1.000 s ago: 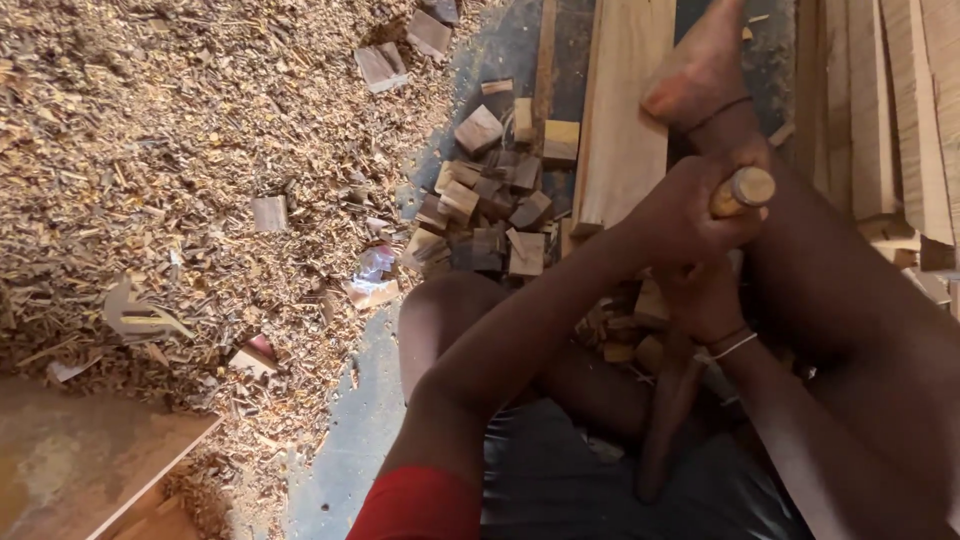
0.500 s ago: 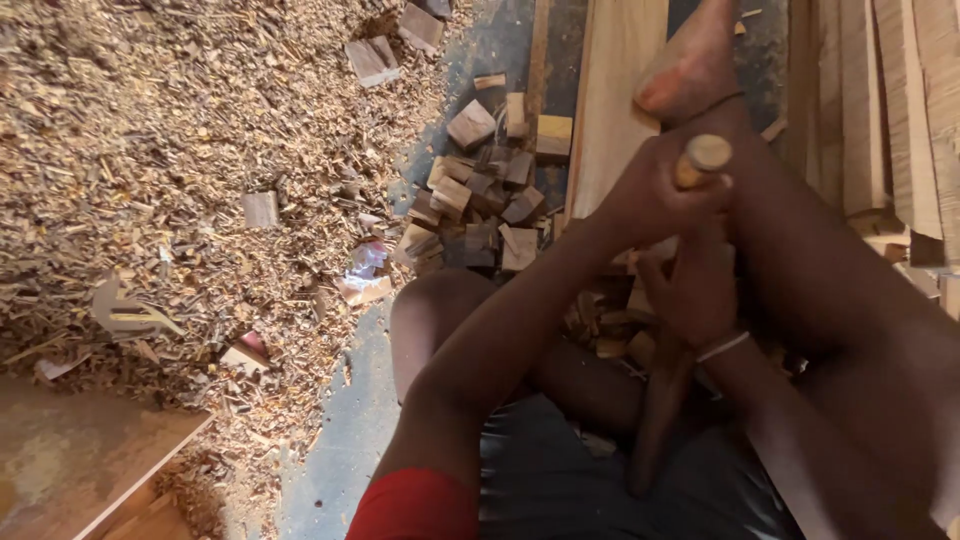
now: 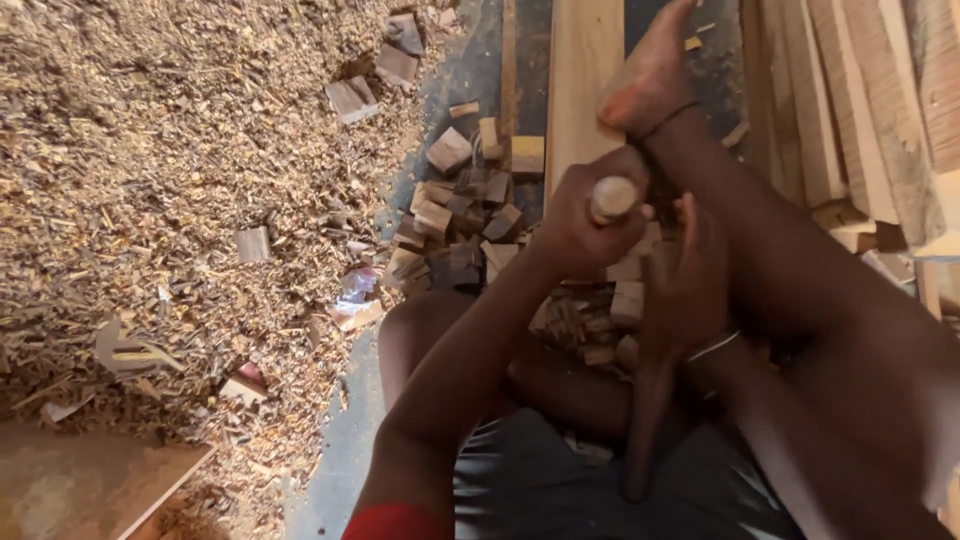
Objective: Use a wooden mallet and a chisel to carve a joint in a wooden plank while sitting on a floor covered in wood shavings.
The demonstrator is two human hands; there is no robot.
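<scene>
Down on the floor (image 3: 470,70), the left hand (image 3: 580,225) is clenched tight around a round wooden handle (image 3: 613,198), whose pale cut end sticks up out of the fist. Just beside it, the right hand (image 3: 690,280) is curled over a dark wooden piece (image 3: 645,440) that runs down toward the person's lap; how firmly it grips cannot be told. Both hands hover over a heap of small wood offcuts (image 3: 460,215) lying between the person's legs. A bare foot (image 3: 655,75) rests on a long pale plank (image 3: 583,70) that reaches to the floor's far edge. Wood shavings (image 3: 170,150) cover the floor's left side, and more planks (image 3: 850,100) are stacked along the right.
</scene>
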